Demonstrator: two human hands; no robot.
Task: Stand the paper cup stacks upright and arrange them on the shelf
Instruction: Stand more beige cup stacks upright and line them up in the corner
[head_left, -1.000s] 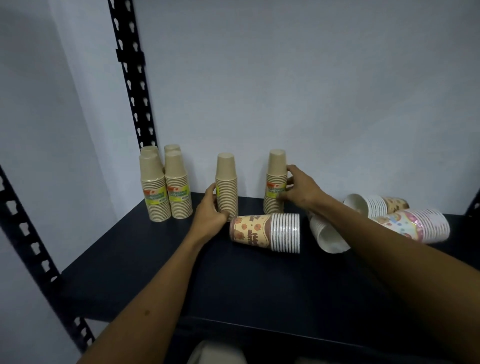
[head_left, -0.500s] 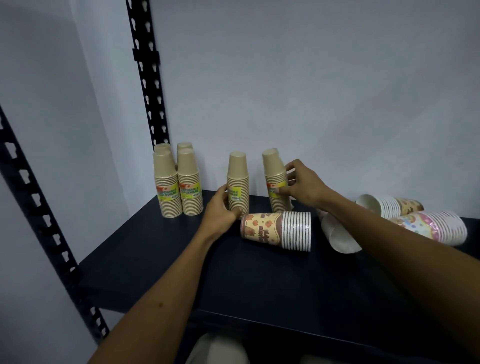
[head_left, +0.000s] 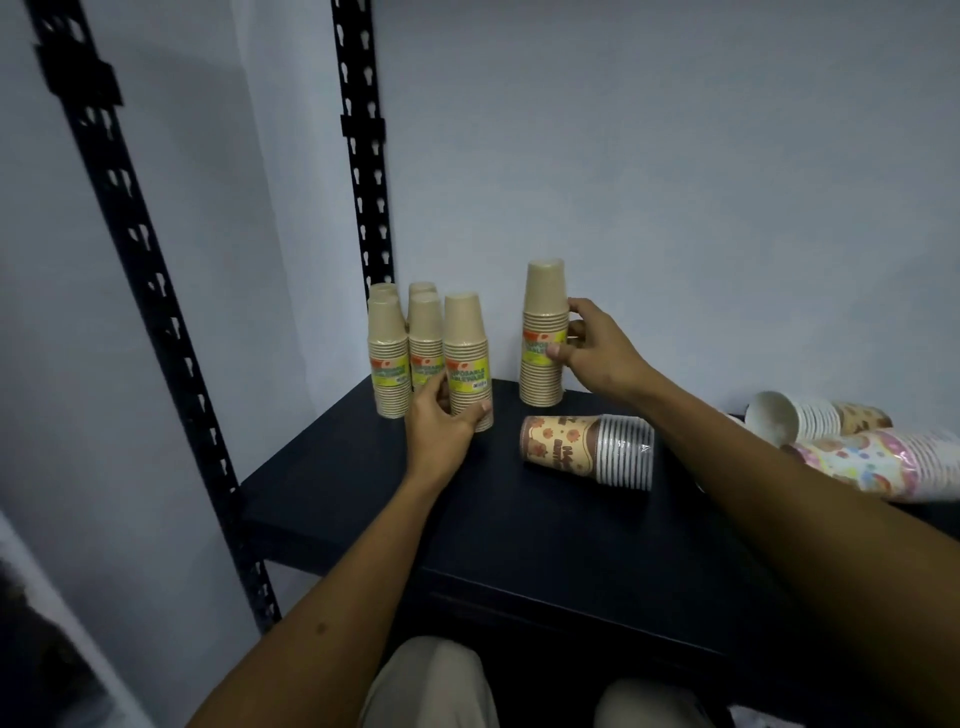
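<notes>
Kraft-brown paper fills both grips. My left hand (head_left: 441, 421) is wrapped round the lower part of an upright brown stack (head_left: 466, 358), thumb on its near right side and fingers on its left, and that stack stands touching the cluster of brown stacks (head_left: 400, 353) in the back left corner of the dark shelf (head_left: 337, 493). The right hand (head_left: 592, 348) is clamped on a second brown stack (head_left: 544, 332), fingers on its right flank at label height and thumb across the front. This stack stands upright too, its long axis vertical, well apart from the cluster and directly left of the palm. My guess is that the coming move slides it left along the shelf to close that gap, and the right hand, already behind it, is placed to push.

Both held stacks are nested cups, rims down, each with a yellow and orange label band.

Just in front of the right-hand stack a patterned stack (head_left: 587, 449) lies on its side, axis running left to right, its orange-flowered cup base pointing left. The right forearm crosses above its right end. Farther right, two more patterned stacks lie toppled: a pale one (head_left: 810, 421) and a pastel one (head_left: 883, 462). These three are yet to be stood up.
</notes>
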